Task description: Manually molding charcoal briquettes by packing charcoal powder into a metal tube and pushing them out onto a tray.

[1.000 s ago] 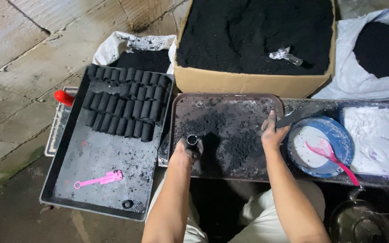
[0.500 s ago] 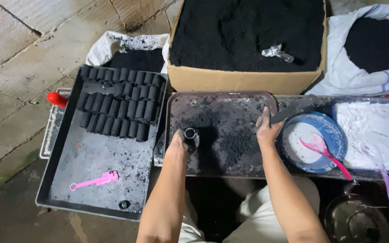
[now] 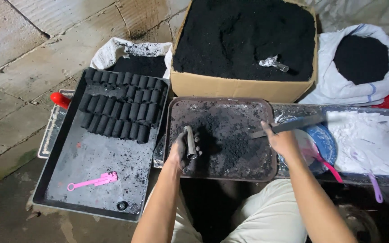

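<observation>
My left hand (image 3: 182, 150) grips a short metal tube (image 3: 189, 141), tilted over the near left part of a brown tray (image 3: 266, 173) strewn with black powder (image 3: 230, 135). My right hand (image 3: 281, 140) holds a flat dark blade (image 3: 293, 125) by its handle, the blade reaching right over the tray's rim. Both hands are blackened. On the left, a large dark tray (image 3: 91, 162) carries rows of black pressed cylinders (image 3: 120, 108) at its far end.
A pink tool (image 3: 93, 181) and one lone black cylinder (image 3: 122, 205) lie on the large tray. Behind are a cardboard box (image 3: 230, 85) full of black powder with a metal scoop (image 3: 273, 63), and white sacks (image 3: 361, 90). At right, a blue bowl (image 3: 327, 137), white powder (image 3: 374, 139), pink spoon (image 3: 325, 163).
My left hand has tipped the metal tube from upright to slanting. My right hand has lifted the blade and swung it out to the right. The view has shifted slightly.
</observation>
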